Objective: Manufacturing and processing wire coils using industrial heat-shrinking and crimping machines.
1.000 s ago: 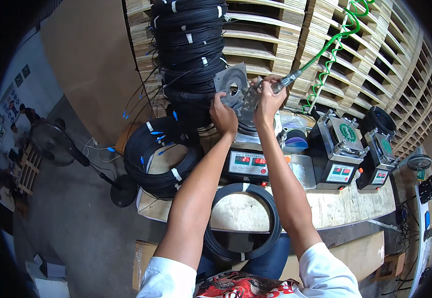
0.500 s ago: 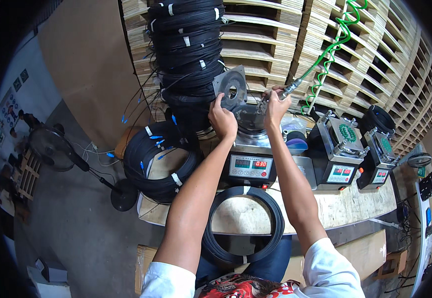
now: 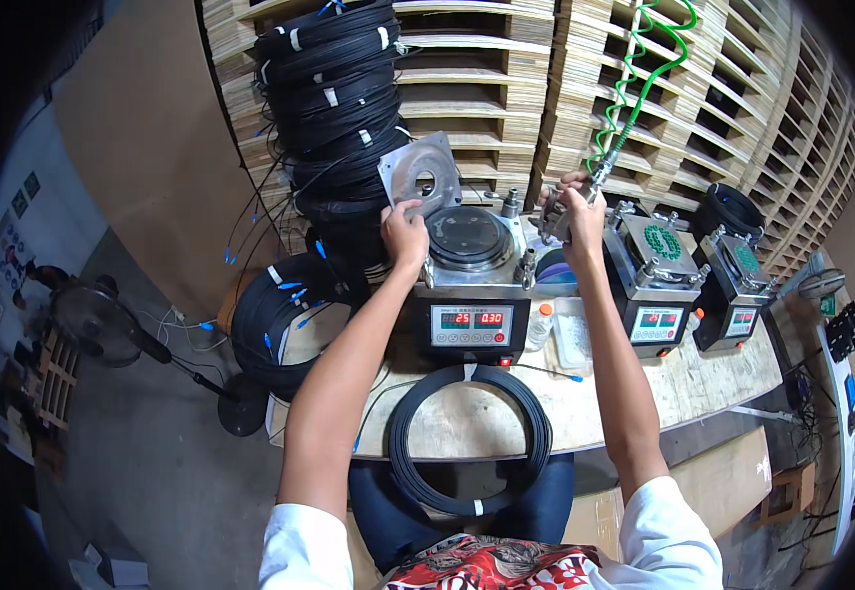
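My left hand (image 3: pixel 405 236) grips a square grey metal plate (image 3: pixel 398 175) by its lower edge. The plate has a round recess with a hole in the middle and is tilted up behind the left side of the nearest machine (image 3: pixel 417 329). On that machine's top lies a round dark pad (image 3: pixel 469 236), uncovered, with metal posts around it. My right hand (image 3: pixel 579 206) is closed around a metal air blow gun (image 3: pixel 553 218), held up to the right of the pad. A green coiled air hose (image 3: pixel 634 113) runs up from the gun.
A black cable coil (image 3: pixel 403 442) overhangs the table's front edge. Stacked cable coils (image 3: pixel 329 108) rise at the left, beside another coil (image 3: pixel 250 320) with blue connectors. Two similar machines (image 3: pixel 655 305) (image 3: pixel 742 320) stand at the right. A bottle (image 3: pixel 539 329) and white tray (image 3: pixel 573 339) lie between.
My right hand and the blow gun have moved right, away from the machine top. My left hand has shifted the plate slightly left, and the round pad now shows fully.
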